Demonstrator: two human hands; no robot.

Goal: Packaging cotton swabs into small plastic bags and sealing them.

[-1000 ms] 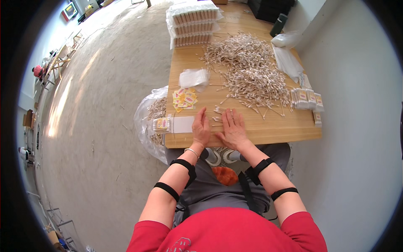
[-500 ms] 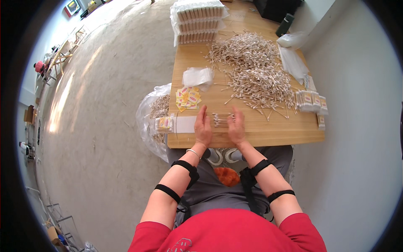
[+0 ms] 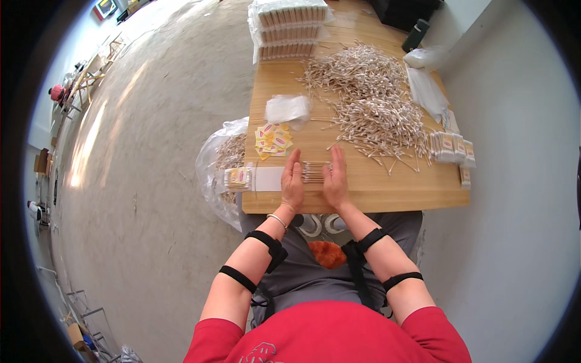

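Note:
A flat row of cotton swabs (image 3: 313, 172) lies sideways on the wooden table in front of me. My left hand (image 3: 292, 183) stands on edge at its left end, fingers stretched forward. Facing it, my right hand (image 3: 336, 180) is flat and upright at the right end, fingers extended; neither hand grips around the row. Left of my left hand lies a white card strip (image 3: 268, 179), and beside that, at the table's edge, a filled pack of swabs (image 3: 237, 178) with a yellow label. Whether both palms touch the swab tips is hard to make out.
A large heap of loose swabs (image 3: 378, 109) covers the far middle of the table. Yellow labels (image 3: 273, 140) and clear bags (image 3: 287, 109) lie to the left, stacked bundles (image 3: 290, 30) behind. Finished packs (image 3: 446, 147) and a dark bottle (image 3: 415, 35) stand right. A plastic sack (image 3: 212, 151) hangs left.
My right hand has moved slightly left, narrowing the space between my palms. The swab row has shifted a little left and looks more even. My left hand stays nearly where it was.

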